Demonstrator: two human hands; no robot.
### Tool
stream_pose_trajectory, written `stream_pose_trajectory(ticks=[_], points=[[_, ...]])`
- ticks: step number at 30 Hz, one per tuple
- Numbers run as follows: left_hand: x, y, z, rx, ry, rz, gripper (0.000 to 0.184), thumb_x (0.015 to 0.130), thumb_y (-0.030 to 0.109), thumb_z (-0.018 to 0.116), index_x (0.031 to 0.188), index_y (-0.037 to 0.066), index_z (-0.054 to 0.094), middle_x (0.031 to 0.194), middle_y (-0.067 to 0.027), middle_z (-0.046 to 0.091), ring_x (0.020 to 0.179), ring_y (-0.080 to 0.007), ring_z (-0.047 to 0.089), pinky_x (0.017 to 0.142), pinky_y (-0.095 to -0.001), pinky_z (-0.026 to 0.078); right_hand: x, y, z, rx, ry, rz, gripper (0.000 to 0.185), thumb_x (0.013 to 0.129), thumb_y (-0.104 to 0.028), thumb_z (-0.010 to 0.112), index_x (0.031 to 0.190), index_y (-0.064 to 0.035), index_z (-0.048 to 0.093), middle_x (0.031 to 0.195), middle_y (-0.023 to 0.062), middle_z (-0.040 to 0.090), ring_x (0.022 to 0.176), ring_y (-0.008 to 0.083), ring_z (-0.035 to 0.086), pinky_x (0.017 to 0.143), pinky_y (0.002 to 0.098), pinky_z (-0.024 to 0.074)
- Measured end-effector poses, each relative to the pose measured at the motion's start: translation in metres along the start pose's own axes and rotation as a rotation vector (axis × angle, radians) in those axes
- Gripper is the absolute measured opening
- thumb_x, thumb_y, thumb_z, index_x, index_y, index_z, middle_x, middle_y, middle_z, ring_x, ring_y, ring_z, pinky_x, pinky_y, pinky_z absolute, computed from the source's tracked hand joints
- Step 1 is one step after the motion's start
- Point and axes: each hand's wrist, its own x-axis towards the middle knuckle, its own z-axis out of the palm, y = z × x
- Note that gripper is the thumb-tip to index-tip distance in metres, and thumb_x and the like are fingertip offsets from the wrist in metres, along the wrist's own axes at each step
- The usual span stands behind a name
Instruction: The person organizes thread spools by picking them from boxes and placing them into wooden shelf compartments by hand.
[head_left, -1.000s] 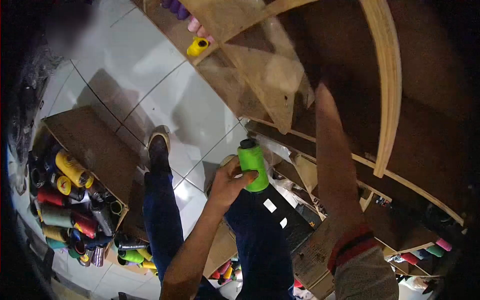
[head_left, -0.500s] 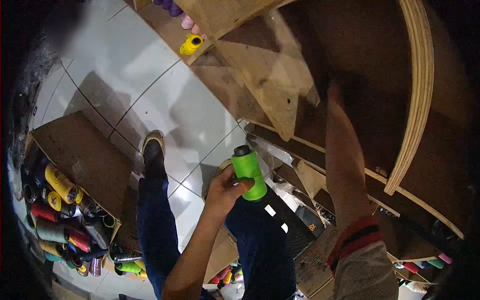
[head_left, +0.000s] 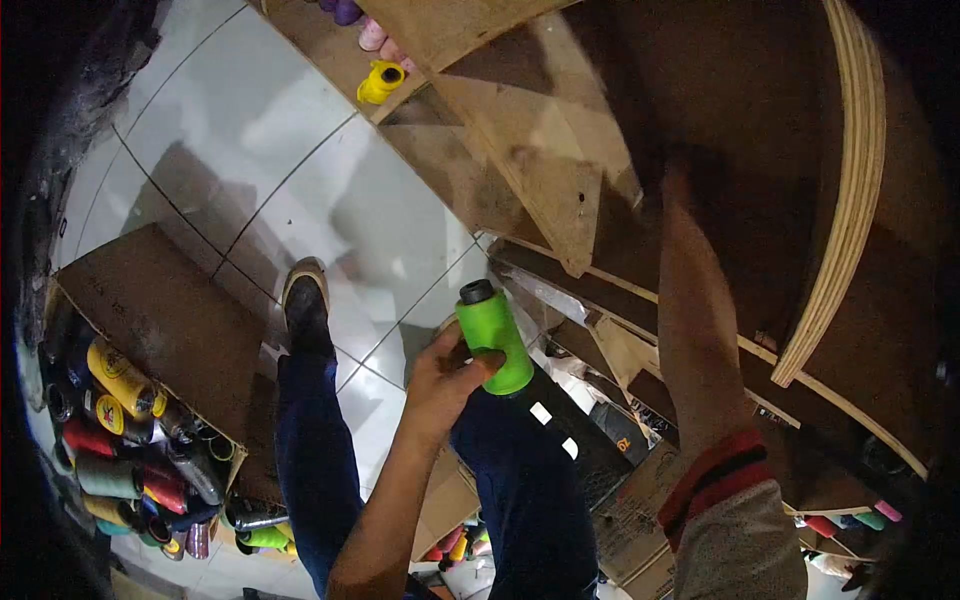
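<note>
My left hand [head_left: 448, 385] is closed round a bright green thread spool [head_left: 497, 335], with its thumb across the front. The spool leans a little to the left, and its black core end [head_left: 476, 291] points up and away from me. It is held above my knee. My right arm reaches forward into a dark brown wooden shelf compartment [head_left: 760, 120]. In the shadow there, my right hand [head_left: 680, 170] is barely visible and its fingers are hidden, so anything in it cannot be made out.
On the left an open cardboard box [head_left: 165, 320] holds several thread spools. A yellow spool [head_left: 380, 82] stands at a shelf's edge ahead. A curved plywood edge [head_left: 850, 200] borders the compartment on the right. White tiles [head_left: 290, 200] cover the floor; more boxes [head_left: 640, 510] sit below.
The green spool has shifted slightly up and left in view and leans more to the left. My right arm stays in the compartment; the view has moved a little.
</note>
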Motion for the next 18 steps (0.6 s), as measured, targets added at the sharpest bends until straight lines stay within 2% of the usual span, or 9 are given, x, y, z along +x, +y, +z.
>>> stream_pose_trajectory(ticks=[2,5,8,12,13,15,17,18], points=[[-0.001,0.005,0.0,0.101,-0.003,0.013,0.05,0.076,0.015,0.072,0.122,0.002,0.054,0.109,-0.0095,0.059,0.103,-0.019,0.055,0.092,-0.0322,0.041,0.002,0.001,-0.001,-0.013,-0.006,0.004,0.041,0.086,-0.035,0.061,0.107,0.0006,0.06,0.091,0.0113,0.063,0.082,0.0183,0.06,0.072,0.0308,0.0492],[-0.003,0.009,0.001,-0.004,-0.014,0.005,0.053,0.076,0.015,0.073,0.123,0.002,0.053,0.109,-0.0097,0.059,0.103,-0.0196,0.055,0.092,-0.0321,0.042,0.001,-0.001,-0.004,-0.037,-0.022,0.013,0.041,0.086,-0.036,0.06,0.106,0.0006,0.061,0.09,0.0113,0.064,0.082,0.0183,0.06,0.072,0.0307,0.0494],[-0.003,0.008,-0.001,0.016,-0.021,0.024,0.054,0.077,0.016,0.073,0.124,0.002,0.052,0.108,-0.0095,0.059,0.102,-0.0192,0.055,0.092,-0.0327,0.042,0.001,-0.002,-0.007,-0.064,-0.049,0.016,0.042,0.087,-0.037,0.059,0.105,0.0006,0.061,0.089,0.0114,0.064,0.081,0.0182,0.06,0.071,0.0305,0.0495],[0.003,0.004,0.001,0.119,-0.049,0.125,0.051,0.077,0.008,0.069,0.125,0.001,0.051,0.107,-0.0101,0.06,0.099,-0.0187,0.057,0.09,-0.0315,0.044,-0.007,-0.022,0.002,-0.175,-0.181,-0.021,0.042,0.087,-0.038,0.058,0.105,0.0006,0.062,0.087,0.0115,0.065,0.081,0.0181,0.061,0.071,0.0303,0.0496],[0.004,0.006,0.002,0.181,0.001,0.092,0.051,0.077,0.005,0.069,0.124,0.001,0.051,0.108,-0.0109,0.059,0.098,-0.019,0.058,0.089,-0.0311,0.045,-0.013,-0.031,0.005,-0.213,-0.256,-0.041,0.043,0.087,-0.038,0.058,0.105,0.0006,0.062,0.087,0.0115,0.065,0.081,0.018,0.061,0.071,0.0303,0.0496],[0.004,0.01,0.005,0.287,0.067,0.2,0.051,0.077,0.006,0.068,0.124,0.0,0.05,0.11,-0.0113,0.057,0.099,-0.0188,0.057,0.089,-0.0316,0.045,-0.053,-0.06,0.017,-0.234,-0.487,-0.118,0.043,0.088,-0.039,0.057,0.104,0.0006,0.063,0.086,0.0116,0.065,0.08,0.018,0.061,0.071,0.0302,0.0497],[0.004,0.014,0.006,0.461,0.141,0.34,0.053,0.075,0.005,0.068,0.124,0.001,0.051,0.11,-0.012,0.055,0.1,-0.0203,0.057,0.088,-0.0322,0.046,-0.123,-0.099,0.039,-0.266,-0.751,-0.199,0.045,0.087,-0.04,0.058,0.112,-0.0031,0.061,0.086,0.0083,0.066,0.08,0.0138,0.061,0.069,0.0281,0.0506],[0.005,0.017,0.005,0.58,0.182,0.426,0.055,0.072,0.005,0.068,0.124,0.002,0.051,0.11,-0.0125,0.054,0.1,-0.0219,0.057,0.088,-0.0325,0.046,-0.163,-0.132,0.05,-0.391,-0.928,-0.075,0.047,0.085,-0.042,0.061,0.114,-0.0042,0.059,0.088,0.0081,0.066,0.08,0.0137,0.062,0.069,0.0282,0.0511]])
